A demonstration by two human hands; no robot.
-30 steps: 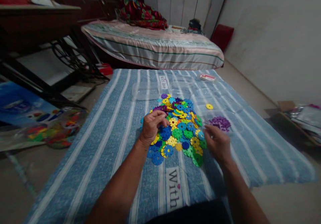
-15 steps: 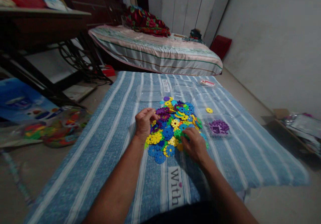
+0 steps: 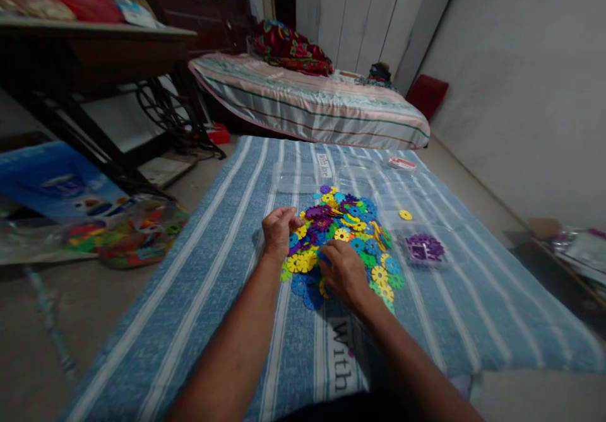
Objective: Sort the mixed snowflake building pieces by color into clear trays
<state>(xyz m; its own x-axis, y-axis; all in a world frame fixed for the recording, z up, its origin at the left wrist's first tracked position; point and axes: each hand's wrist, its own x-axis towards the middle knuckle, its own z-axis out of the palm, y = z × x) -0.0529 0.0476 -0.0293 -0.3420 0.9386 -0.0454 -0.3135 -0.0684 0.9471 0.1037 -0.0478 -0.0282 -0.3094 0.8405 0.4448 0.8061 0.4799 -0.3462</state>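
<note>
A heap of flat plastic snowflake discs (image 3: 353,229), yellow, blue, green and purple, lies on a blue striped cloth (image 3: 222,264). My left hand (image 3: 278,230) rests at the heap's left edge with its fingers curled in a pinch; what they grip is too small to name. My right hand (image 3: 341,272) lies on the near part of the heap with its fingers bent down onto the discs. A clear tray with purple discs (image 3: 425,247) sits to the right, and one yellow disc (image 3: 404,214) lies beyond it.
Empty clear trays (image 3: 296,178) lie beyond the heap. A mattress (image 3: 312,100) is behind the cloth, a dark treadle table (image 3: 89,50) at the left, a bag of coloured pieces (image 3: 127,236) on the floor, and boxes (image 3: 568,245) at the right wall.
My right hand has moved left from beside the purple tray onto the near middle of the heap. My left hand has stayed at the heap's left edge. The camera has shifted.
</note>
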